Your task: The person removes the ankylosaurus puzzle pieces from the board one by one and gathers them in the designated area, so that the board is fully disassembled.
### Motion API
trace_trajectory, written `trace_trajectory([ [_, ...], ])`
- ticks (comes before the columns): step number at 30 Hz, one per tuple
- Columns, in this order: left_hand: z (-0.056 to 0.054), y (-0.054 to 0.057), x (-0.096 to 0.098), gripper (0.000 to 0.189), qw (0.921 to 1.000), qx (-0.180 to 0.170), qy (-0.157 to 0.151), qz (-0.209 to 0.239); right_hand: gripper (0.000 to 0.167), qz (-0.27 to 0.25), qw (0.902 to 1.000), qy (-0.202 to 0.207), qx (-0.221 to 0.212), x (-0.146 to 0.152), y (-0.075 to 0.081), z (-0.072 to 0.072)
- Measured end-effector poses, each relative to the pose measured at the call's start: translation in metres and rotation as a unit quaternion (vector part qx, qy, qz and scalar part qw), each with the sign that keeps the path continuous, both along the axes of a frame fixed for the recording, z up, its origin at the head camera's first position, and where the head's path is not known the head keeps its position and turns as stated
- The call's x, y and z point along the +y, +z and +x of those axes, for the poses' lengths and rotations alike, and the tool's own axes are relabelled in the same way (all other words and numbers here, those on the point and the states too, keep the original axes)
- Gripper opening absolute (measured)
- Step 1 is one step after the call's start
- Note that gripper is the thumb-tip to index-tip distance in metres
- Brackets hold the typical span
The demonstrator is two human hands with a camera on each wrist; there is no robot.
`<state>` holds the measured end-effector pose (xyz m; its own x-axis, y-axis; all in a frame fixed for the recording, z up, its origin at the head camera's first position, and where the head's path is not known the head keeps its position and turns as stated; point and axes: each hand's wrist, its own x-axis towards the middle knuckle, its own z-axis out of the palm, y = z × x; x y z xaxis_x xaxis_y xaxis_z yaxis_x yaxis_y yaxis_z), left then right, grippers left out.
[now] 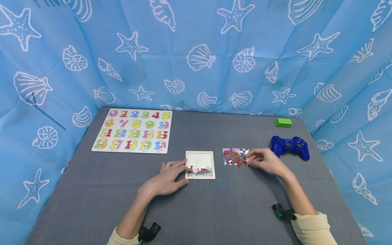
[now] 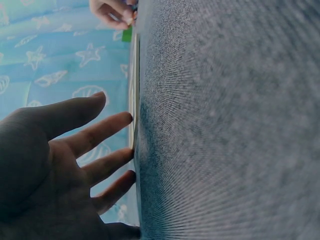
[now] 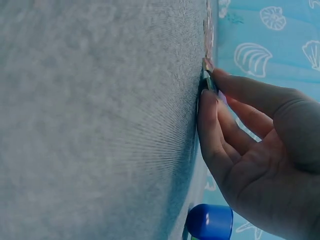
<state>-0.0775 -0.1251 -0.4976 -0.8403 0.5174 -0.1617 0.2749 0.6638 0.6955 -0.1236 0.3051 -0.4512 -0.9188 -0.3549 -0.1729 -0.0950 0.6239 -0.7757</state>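
On a gray table point(image 1: 214, 211), a number board point(image 1: 129, 119) lies at the far left, apparently set aside from the work. A person's left hand point(image 1: 166, 178), fingers extended and clasping nothing, and right hand point(image 1: 267, 161), thumb and finger pinched together, flank a partly filled wooden tray point(image 1: 199, 159) mid-table, which the left touches, seemingly to steady it. Loose pieces point(image 1: 227, 152) lie just right of the tray, likely for easy reach, with the pinched piece point(image 3: 209, 82) at their right end.

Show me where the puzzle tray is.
The puzzle tray lies near the head view's centre, the left hand touching its left side, the loose pieces to its right.
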Motion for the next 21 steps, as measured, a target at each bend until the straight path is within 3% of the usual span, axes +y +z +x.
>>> trace_trajectory([
  [10, 0.000, -0.001, 0.000, 0.040, 1.0000, 0.003, 0.000, -0.001, 0.014, 0.091, 0.9935, 0.006, 0.067, -0.008, 0.003, -0.001],
  [16, 0.001, -0.001, 0.001, 0.038, 0.9999, 0.012, 0.001, 0.000, 0.010, 0.121, 0.9893, -0.004, 0.081, -0.012, 0.003, -0.001],
  [19, 0.004, 0.006, 0.003, 0.037, 0.9999, 0.013, 0.003, 0.007, 0.008, 0.122, 0.9892, -0.010, 0.080, -0.013, 0.002, 0.000],
  [21, 0.007, 0.016, 0.005, 0.037, 0.9999, 0.014, 0.002, 0.009, 0.008, 0.120, 0.9894, -0.014, 0.081, -0.014, 0.002, 0.001],
])
